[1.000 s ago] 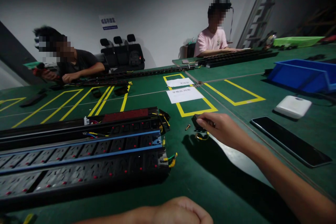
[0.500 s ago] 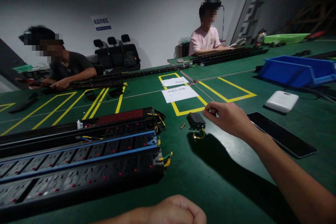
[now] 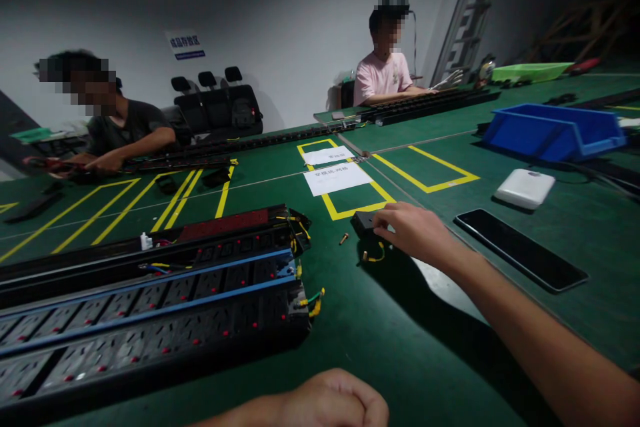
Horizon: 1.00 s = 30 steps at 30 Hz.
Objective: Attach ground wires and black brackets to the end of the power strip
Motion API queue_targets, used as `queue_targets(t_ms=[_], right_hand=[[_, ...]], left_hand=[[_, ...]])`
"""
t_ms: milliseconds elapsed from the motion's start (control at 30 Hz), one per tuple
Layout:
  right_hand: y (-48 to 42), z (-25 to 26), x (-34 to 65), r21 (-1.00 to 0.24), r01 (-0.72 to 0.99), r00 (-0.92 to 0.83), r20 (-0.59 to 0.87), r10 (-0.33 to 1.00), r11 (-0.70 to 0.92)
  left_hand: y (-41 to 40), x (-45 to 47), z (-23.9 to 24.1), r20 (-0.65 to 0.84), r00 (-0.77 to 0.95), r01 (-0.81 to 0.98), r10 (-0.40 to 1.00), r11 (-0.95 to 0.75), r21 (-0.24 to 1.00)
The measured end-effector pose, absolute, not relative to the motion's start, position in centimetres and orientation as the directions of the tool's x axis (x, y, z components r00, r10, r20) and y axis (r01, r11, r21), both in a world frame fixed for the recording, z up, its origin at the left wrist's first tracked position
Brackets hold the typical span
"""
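My right hand (image 3: 413, 232) reaches across the green table (image 3: 410, 347) with its fingers curled onto a small black block (image 3: 361, 222) that trails a short yellow wire (image 3: 375, 257). A small brass screw (image 3: 343, 238) lies just left of the block. My left hand (image 3: 335, 403) rests as a closed fist at the bottom edge, and nothing shows in it. Long black power strips (image 3: 150, 307) with blue rails and red dots lie stacked at the left, with yellow and green wire ends sticking out of their near end.
A black flat panel (image 3: 520, 258), a white box (image 3: 524, 188) and a blue bin (image 3: 553, 131) lie to the right. Two white paper sheets (image 3: 337, 177) sit in a yellow-taped square. Two other people sit at the far side with long black strips.
My right hand let the black block sit on the table, drew slightly right, then came back onto it. The view has shifted a little to the right.
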State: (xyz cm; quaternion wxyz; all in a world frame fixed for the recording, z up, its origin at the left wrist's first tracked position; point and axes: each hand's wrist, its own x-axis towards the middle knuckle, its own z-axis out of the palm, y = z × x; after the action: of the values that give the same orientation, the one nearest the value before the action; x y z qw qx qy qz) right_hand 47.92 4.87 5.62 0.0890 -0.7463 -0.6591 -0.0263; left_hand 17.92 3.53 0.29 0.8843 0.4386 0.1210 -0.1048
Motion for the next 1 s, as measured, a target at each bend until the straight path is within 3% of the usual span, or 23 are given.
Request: queue_targets(t_ms=[133,233,533,733,900,1000], right_hand=[[5.0,5.6,48.3,-0.102,0.953,0.303,0.285,0.909,-0.286],[5.0,5.7,48.3,-0.144,0.938,0.344,0.312,0.885,-0.314],[5.6,4.4,45.8,-0.259,0.954,-0.025,0.438,0.899,0.153],[7.9,5.9,39.7,-0.171,0.913,-0.286,0.381,0.879,0.371],[10.9,6.3,36.5,-0.151,0.878,-0.389,0.331,0.860,0.455],[11.1,6.0,36.4,-0.216,0.892,-0.313,0.334,0.889,0.396]], left_hand=[[3.7,18.1,0.6,-0.288,0.951,0.295,-0.108,0.594,0.749],[3.8,18.2,0.6,-0.281,0.951,0.299,-0.128,0.603,0.740],[3.5,18.0,-0.1,-0.324,0.940,0.322,-0.107,0.590,0.740],[3.7,18.5,-1.4,-0.265,0.959,0.276,-0.099,0.536,0.798],[3.8,18.5,-2.2,-0.278,0.957,0.279,-0.079,0.506,0.816],[3.9,18.5,-2.6,-0.305,0.949,0.306,-0.080,0.470,0.828]])
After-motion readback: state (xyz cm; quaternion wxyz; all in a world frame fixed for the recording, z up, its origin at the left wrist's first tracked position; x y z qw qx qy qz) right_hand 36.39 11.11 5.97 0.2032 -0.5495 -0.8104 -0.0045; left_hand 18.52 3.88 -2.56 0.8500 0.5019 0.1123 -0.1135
